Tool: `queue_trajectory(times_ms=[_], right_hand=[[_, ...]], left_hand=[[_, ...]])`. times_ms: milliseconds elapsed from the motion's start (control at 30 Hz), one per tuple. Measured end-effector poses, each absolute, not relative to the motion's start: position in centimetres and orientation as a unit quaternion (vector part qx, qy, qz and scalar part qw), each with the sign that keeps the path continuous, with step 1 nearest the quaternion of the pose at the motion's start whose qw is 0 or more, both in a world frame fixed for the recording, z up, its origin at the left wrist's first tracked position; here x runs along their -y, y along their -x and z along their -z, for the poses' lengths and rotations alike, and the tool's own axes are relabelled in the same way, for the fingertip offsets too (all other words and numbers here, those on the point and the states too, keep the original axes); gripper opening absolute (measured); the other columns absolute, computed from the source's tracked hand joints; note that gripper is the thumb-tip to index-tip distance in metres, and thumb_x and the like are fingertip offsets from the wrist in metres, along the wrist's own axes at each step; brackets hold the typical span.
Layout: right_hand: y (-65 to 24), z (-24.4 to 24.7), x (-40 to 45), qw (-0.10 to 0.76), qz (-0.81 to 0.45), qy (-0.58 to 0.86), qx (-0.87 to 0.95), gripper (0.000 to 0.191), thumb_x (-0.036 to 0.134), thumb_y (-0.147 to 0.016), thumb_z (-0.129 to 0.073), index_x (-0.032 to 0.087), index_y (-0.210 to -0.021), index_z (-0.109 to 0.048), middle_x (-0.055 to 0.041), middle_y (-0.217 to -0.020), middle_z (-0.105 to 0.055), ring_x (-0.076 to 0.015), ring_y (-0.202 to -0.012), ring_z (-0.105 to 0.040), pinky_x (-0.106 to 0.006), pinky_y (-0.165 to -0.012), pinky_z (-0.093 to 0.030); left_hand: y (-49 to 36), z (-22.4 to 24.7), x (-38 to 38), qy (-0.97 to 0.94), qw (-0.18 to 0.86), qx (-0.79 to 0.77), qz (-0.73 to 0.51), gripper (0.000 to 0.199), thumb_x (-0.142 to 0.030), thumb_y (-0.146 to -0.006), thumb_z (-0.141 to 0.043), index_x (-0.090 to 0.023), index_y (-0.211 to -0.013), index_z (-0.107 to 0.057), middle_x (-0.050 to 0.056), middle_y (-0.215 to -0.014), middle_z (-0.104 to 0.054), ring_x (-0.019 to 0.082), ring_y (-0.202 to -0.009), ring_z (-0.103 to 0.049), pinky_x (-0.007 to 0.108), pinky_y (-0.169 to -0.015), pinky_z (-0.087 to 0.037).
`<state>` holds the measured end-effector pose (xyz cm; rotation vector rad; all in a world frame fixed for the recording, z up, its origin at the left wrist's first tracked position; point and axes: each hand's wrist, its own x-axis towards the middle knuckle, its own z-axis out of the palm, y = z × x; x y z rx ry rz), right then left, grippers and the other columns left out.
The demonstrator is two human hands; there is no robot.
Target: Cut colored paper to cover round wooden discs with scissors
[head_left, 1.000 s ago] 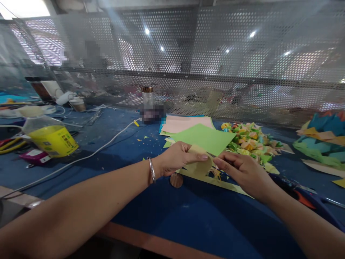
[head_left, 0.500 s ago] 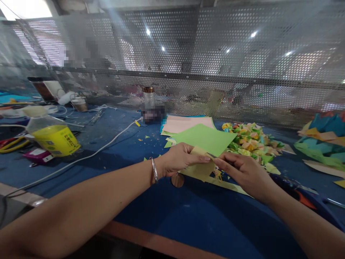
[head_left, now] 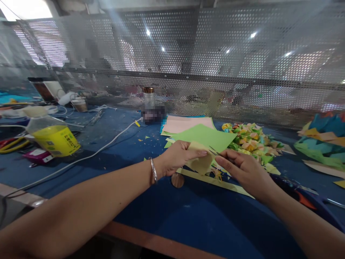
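My left hand (head_left: 179, 157), with a silver bracelet at the wrist, pinches a pale yellow paper piece (head_left: 201, 163) between thumb and fingers. Just right of it, my right hand (head_left: 237, 166) is closed on a thin pointed metal tool (head_left: 215, 151), whose tip reaches the paper's upper right side. Whether the tool is tweezers or scissors cannot be told. A green sheet (head_left: 206, 136) lies behind the hands, partly over a pink sheet (head_left: 185, 125). Under the hands are a long pale yellow strip (head_left: 229, 186) and small scraps.
Folded paper flowers (head_left: 252, 140) are heaped behind my right hand. A round wooden disc (head_left: 178, 180) lies near my left wrist. At left are a yellow-labelled bottle (head_left: 56, 138) and a white cable (head_left: 107, 142). A glue gun-like tool (head_left: 304, 198) lies beside my right forearm.
The pale yellow paper has turned and its outline now looks rounder. The tool's tip has come away from my left thumb and shows more. My right hand has shifted slightly.
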<state>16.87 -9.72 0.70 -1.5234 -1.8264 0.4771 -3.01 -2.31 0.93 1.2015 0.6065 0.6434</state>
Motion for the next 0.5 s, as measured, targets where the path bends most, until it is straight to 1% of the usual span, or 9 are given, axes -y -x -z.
queue_trajectory(times_ms=[67,133,333,433,500], right_hand=[[-16.97,-0.61,9.67,0.368,-0.188,0.595,0.689,0.05,0.066,-0.091,-0.051,0.022,-0.069,-0.054,0.0057,-0.055,-0.036,-0.012,-0.049,-0.032,-0.026,-0.046,-0.026],[-17.15,-0.39,9.59,0.379,-0.192,0.596,0.681,0.049,0.066,-0.091,-0.052,0.022,-0.072,-0.057,0.0065,-0.054,-0.034,-0.0115,-0.048,-0.03,-0.026,-0.045,-0.023],[-17.33,-0.11,9.51,0.39,-0.189,0.59,0.681,0.049,0.065,-0.092,-0.052,0.021,-0.073,-0.059,0.0063,-0.053,-0.032,-0.0114,-0.049,-0.028,-0.026,-0.045,-0.021],[-17.25,-0.31,9.55,0.382,-0.184,0.589,0.688,0.05,0.065,-0.092,-0.051,0.021,-0.072,-0.059,0.0058,-0.053,-0.033,-0.0117,-0.049,-0.029,-0.026,-0.045,-0.023],[-17.22,-0.41,9.55,0.372,-0.181,0.585,0.698,0.05,0.065,-0.092,-0.05,0.021,-0.07,-0.058,0.0045,-0.055,-0.038,-0.0122,-0.05,-0.033,-0.026,-0.046,-0.027]], left_hand=[[3.01,-0.93,2.23,-0.536,0.74,-0.278,-0.297,0.032,-0.031,-0.065,-0.088,-0.011,-0.088,-0.076,0.007,-0.089,-0.075,0.015,-0.074,-0.067,0.031,-0.078,-0.054],[3.01,-0.93,2.22,-0.538,0.74,-0.275,-0.296,0.032,-0.03,-0.066,-0.088,-0.011,-0.089,-0.076,0.008,-0.091,-0.075,0.015,-0.075,-0.068,0.031,-0.078,-0.055],[3.0,-0.85,2.35,-0.551,0.738,-0.271,-0.279,0.027,-0.031,-0.075,-0.081,-0.012,-0.093,-0.076,0.009,-0.096,-0.076,0.016,-0.078,-0.069,0.033,-0.081,-0.055],[2.99,-0.64,2.23,-0.566,0.727,-0.271,-0.279,0.026,-0.033,-0.079,-0.078,-0.013,-0.096,-0.075,0.01,-0.097,-0.075,0.017,-0.081,-0.07,0.033,-0.082,-0.054],[2.98,-0.47,2.08,-0.588,0.702,-0.274,-0.293,0.025,-0.033,-0.081,-0.076,-0.013,-0.094,-0.074,0.009,-0.095,-0.075,0.016,-0.08,-0.069,0.031,-0.079,-0.053]])
